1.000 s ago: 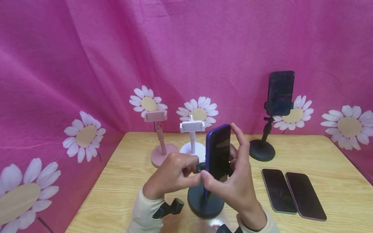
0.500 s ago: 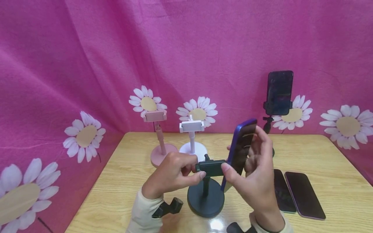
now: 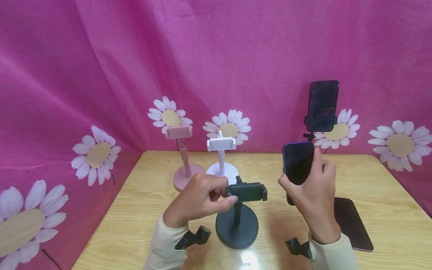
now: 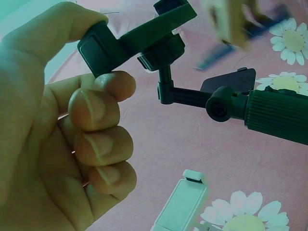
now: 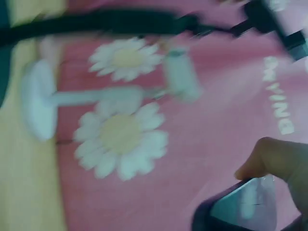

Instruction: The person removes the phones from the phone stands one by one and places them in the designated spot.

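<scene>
Near the table's middle stands a black phone stand (image 3: 237, 228) with a round base and a clamp (image 3: 249, 192) on top. My left hand (image 3: 199, 200) pinches the clamp's left end between thumb and index finger; in the left wrist view the other fingers are curled below the clamp (image 4: 156, 33). To the right of the stand, my right hand (image 3: 317, 195) grips a phone (image 3: 297, 161) with a blue-purple edge, held up off the table and apart from the clamp. The right wrist view is blurred, with the thumb on the edge of the phone (image 5: 240, 207).
A pink phone stand (image 3: 183, 159) and a white phone stand (image 3: 221, 155) are at the back left, their clamps holding nothing. Back right, another black stand holds a phone (image 3: 323, 107) upright. A phone (image 3: 352, 225) lies on the wooden table (image 3: 135, 225), partly behind my right arm.
My right hand has drawn the blue-edged phone away from the black stand's clamp, to the right, turning its screen toward me. The left hand has kept its pinch on the clamp.
</scene>
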Tool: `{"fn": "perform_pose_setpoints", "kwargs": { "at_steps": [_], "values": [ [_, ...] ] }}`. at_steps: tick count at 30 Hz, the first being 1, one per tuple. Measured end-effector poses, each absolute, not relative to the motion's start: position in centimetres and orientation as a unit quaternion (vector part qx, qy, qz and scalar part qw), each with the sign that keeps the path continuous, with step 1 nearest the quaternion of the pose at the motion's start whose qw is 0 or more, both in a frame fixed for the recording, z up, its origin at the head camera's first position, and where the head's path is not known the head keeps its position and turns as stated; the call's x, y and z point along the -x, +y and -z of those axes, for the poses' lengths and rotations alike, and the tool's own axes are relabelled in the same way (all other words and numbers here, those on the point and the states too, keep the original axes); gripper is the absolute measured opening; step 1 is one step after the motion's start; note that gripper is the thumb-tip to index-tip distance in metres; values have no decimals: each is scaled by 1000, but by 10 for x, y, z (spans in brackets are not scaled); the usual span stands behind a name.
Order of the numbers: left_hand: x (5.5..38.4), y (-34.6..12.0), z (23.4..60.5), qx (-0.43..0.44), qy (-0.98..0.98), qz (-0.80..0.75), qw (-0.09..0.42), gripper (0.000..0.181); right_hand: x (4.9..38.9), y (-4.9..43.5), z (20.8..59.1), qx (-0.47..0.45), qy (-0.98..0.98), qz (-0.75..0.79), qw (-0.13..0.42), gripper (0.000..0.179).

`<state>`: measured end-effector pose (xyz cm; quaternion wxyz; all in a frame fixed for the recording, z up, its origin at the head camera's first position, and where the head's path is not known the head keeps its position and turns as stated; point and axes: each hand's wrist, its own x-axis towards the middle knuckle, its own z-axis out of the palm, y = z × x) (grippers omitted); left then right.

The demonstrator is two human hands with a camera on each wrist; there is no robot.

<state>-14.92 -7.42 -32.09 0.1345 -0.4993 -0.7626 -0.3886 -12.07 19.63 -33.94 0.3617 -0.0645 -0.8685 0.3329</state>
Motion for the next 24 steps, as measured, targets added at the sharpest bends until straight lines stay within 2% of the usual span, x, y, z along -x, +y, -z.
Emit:
{"fn": "perform_pose_setpoints", "kwargs": {
  "at_steps": [5, 10, 13, 18, 24],
  "values": [
    [149, -74, 320, 497, -763, 390, 134, 25, 133, 212, 369, 95, -928, -252, 257, 97],
    [149, -74, 321, 497, -763, 393, 132, 26, 142, 221, 394, 86, -966, -200, 139, 109],
    [148, -74, 320, 494, -764, 394, 129, 26, 146, 221, 406, 77, -977, -183, 83, 110],
    [148, -75, 320, 490, -767, 396, 119, 26, 149, 219, 421, 76, -984, -158, 35, 101],
    [148, -75, 318, 492, -767, 394, 117, 26, 148, 219, 436, 71, -987, -146, 14, 84]
  ]
}}
